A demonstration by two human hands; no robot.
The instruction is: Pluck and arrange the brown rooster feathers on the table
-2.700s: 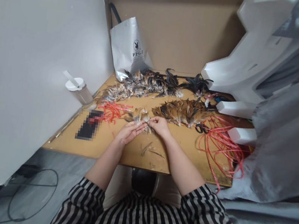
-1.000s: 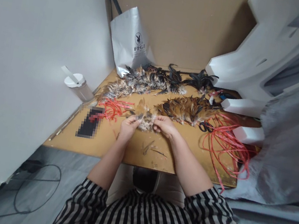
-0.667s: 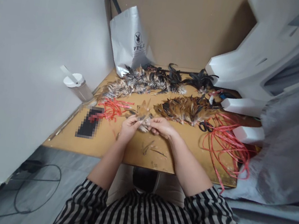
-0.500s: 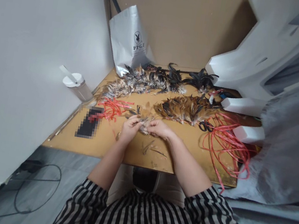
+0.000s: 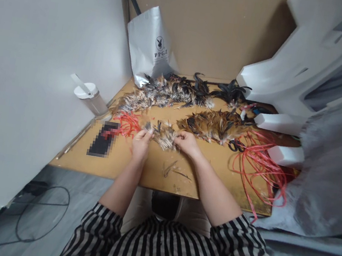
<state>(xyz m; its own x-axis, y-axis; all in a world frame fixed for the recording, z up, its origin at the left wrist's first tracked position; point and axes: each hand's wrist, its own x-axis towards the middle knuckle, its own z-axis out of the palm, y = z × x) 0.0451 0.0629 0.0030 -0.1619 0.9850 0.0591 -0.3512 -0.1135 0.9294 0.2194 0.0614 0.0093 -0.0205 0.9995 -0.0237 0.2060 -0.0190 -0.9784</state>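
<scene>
A small pile of loose brown and pale feathers (image 5: 165, 137) lies on the table between my hands. My left hand (image 5: 141, 141) is at the pile's left side, closed in a pinch with thumb uppermost on a light feather. At the right edge of the same pile, my right hand (image 5: 187, 143) has thumb and forefinger pressed together on feathers; its other fingers are curled. Behind the right hand lies a row of glossy golden-brown feather bunches (image 5: 215, 125). Farther back stretches a longer row of black, grey and white feather bunches (image 5: 170, 91).
Red plastic strips (image 5: 129, 123) lie left, beside a pixelated dark flat object (image 5: 102, 139). Black-handled scissors (image 5: 236, 145) and a tangle of red strips (image 5: 256, 172) lie right. A white-lidded cup (image 5: 89, 97), a silver bag (image 5: 148, 46) and white foam pieces (image 5: 278, 122) border the table.
My left hand has moved left, away from the right hand, with a feather in its pinch. The feather pile between them shows more fully. My right hand has barely shifted.
</scene>
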